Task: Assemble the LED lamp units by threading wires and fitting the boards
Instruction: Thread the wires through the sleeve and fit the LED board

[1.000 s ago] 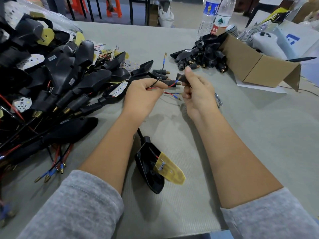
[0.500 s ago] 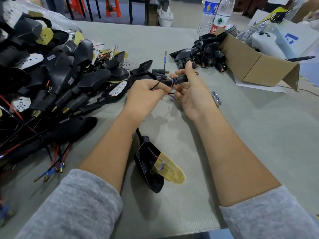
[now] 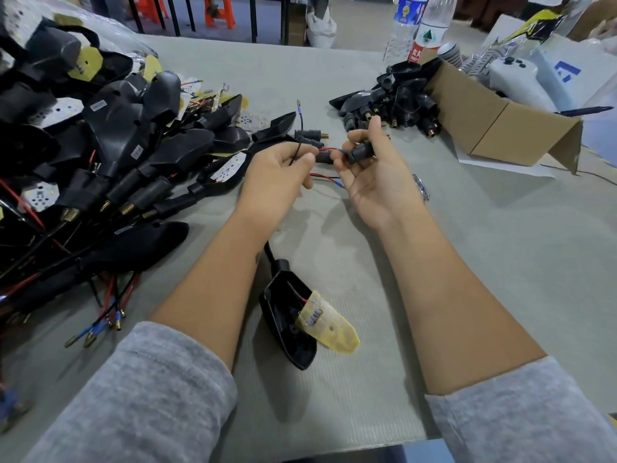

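Note:
My left hand [image 3: 278,177] pinches thin red and black wires [image 3: 302,128] over the middle of the table. My right hand [image 3: 377,172], palm turned up, grips a short black lamp stem [image 3: 360,152] between thumb and fingers, its end facing the wires. A red and blue wire [image 3: 325,178] hangs between the two hands. Close to me, between my forearms, lies a black lamp housing [image 3: 288,324] with a yellow LED board [image 3: 330,324] sticking out of it on a red wire.
A big heap of black lamp units, boards and wires [image 3: 100,145] fills the left side. A smaller pile of black stems [image 3: 394,101] lies beside a cardboard box [image 3: 494,125] at the far right. Two water bottles [image 3: 420,28] stand behind it.
My right hand has turned palm up and lifted the black stem a little to the right. The left hand keeps its pinch on the wires and has barely moved.

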